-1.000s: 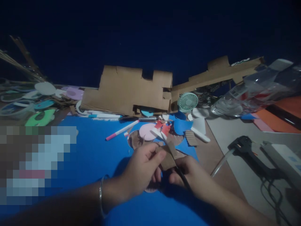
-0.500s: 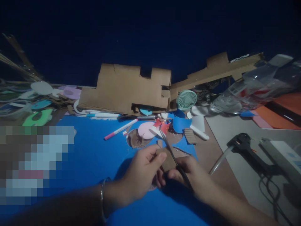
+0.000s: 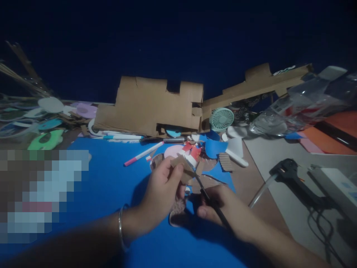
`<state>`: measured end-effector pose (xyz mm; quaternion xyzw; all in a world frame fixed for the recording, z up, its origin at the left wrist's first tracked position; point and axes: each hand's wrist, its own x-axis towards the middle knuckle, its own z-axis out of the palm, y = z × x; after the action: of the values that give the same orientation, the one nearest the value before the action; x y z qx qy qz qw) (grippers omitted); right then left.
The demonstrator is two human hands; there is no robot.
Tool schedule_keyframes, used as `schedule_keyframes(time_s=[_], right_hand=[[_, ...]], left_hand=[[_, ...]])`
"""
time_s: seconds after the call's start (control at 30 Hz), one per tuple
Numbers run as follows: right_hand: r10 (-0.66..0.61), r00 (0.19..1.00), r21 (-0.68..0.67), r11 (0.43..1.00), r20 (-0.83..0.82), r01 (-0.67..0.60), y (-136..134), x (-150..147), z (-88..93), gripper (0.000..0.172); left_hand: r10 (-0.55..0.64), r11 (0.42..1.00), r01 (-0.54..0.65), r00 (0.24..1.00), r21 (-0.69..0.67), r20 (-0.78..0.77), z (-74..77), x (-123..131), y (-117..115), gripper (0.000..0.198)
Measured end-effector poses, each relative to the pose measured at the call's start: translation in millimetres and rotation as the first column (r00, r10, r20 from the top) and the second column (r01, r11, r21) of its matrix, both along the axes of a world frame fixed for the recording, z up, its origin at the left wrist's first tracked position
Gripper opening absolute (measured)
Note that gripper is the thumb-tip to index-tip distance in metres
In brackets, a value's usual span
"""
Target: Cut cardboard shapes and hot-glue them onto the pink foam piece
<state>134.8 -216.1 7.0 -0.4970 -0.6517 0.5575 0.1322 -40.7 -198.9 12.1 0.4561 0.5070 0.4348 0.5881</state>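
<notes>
Left hand (image 3: pixel 163 191) pinches the small cardboard piece (image 3: pixel 184 170) thumb-on-top, probably keeping its edge free for the scissors (image 3: pixel 205 193); right hand's (image 3: pixel 223 206) fingers curl round those.

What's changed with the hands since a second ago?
The left hand moved left and a bit away from the person, taking the small cardboard piece with it and showing more of the brownish thing below. The right hand keeps the scissors in about the same spot. Neither let go. The green fan, pink-capped marker and glue gun stayed put.
</notes>
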Motion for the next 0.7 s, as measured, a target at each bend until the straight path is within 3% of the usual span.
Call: schedule_keyframes(time_s=[0.13,0.33,0.53,0.7], right_hand=[[0.008,1.0,0.03,1.0,0.019,-0.009,-0.8,-0.8,1.7,0.037],[-0.017,1.0,0.103,0.995,0.006,0.016,-2.6,-4.8,1.0,0.036],[-0.023,1.0,0.089,0.996,0.018,0.021,-1.1,-5.5,1.7,0.034],[-0.007,0.999,0.165,0.986,0.031,0.002,-1.0,-6.1,3.1,0.035]], left_hand=[[0.036,0.999,-0.036,0.999,0.013,-0.027,-1.6,0.6,0.2,0.025],[-0.026,0.994,0.026,1.0,-0.103,-0.007,-3.6,3.5,-3.1,0.024],[-0.113,0.99,0.113,0.994,-0.083,0.011,-2.8,-1.5,-0.8,0.018],[-0.192,0.976,0.19,0.981,-0.11,-0.007,-0.3,-5.8,4.0,0.019]])
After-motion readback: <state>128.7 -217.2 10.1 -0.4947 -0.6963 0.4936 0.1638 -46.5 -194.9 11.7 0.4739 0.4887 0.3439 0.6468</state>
